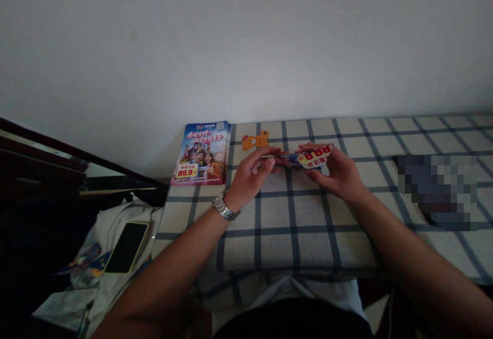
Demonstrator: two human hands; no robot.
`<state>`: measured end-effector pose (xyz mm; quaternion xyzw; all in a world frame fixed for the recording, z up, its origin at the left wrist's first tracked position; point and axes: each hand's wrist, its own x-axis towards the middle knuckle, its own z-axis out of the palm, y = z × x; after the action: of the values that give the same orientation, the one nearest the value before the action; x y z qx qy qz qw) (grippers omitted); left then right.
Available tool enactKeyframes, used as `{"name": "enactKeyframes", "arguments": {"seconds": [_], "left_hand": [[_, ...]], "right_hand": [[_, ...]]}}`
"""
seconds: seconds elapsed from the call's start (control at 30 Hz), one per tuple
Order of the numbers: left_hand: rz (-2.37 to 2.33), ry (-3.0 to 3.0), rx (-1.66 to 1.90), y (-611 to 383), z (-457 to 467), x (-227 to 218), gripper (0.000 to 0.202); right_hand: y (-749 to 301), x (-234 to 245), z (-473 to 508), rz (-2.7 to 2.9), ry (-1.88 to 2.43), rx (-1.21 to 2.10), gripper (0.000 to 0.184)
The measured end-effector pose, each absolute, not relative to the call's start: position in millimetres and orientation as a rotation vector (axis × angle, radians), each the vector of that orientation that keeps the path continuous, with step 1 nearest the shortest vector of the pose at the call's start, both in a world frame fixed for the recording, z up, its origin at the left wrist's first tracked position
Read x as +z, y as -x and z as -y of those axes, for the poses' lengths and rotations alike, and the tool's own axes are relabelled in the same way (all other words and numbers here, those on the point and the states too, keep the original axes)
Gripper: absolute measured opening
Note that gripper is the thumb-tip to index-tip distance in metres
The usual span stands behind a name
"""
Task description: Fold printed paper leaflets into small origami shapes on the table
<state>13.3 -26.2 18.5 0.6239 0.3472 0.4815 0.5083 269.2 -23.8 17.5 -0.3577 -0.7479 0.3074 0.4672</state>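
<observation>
Between my two hands is a folded paper flyer (314, 160), held just over the checked tablecloth. Red digits on a yellow and white patch show upside down on its right part. My left hand (251, 175), with a metal watch (225, 207) on the wrist, has its fingers curled at the flyer's left end. At the right end, my right hand (342, 175) grips the paper between thumb and fingers. The fingers hide parts of the folds. Left of my hands lies a stack of similar flyers (203, 154), printed in blue and pink.
The checked tablecloth (273, 236) covers a table against a plain wall (246, 46). A bear-shaped piece (254, 140) lies behind my left hand. A blurred-out dark object (435, 190) is at the right. Lower left, a phone (127, 247) rests on white material (111, 215).
</observation>
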Motion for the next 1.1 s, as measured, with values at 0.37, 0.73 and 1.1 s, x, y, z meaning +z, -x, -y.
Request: {"name": "enactKeyframes", "arguments": {"seconds": [0.37,0.73,1.1], "left_hand": [[-0.907,-1.534,1.262,-11.3,24.9,18.1,0.028],[-0.821,-1.511,1.268,-13.6,26.0,17.3,0.032],[-0.854,-1.564,1.279,-12.7,22.9,14.2,0.021]], "right_hand": [[-269.4,22.0,21.9,1.848,0.866,0.497,0.046],[-264.4,33.5,21.9,2.152,0.971,0.033,0.052],[-261.2,28.3,19.3,2.201,0.901,-0.055,0.057]]}}
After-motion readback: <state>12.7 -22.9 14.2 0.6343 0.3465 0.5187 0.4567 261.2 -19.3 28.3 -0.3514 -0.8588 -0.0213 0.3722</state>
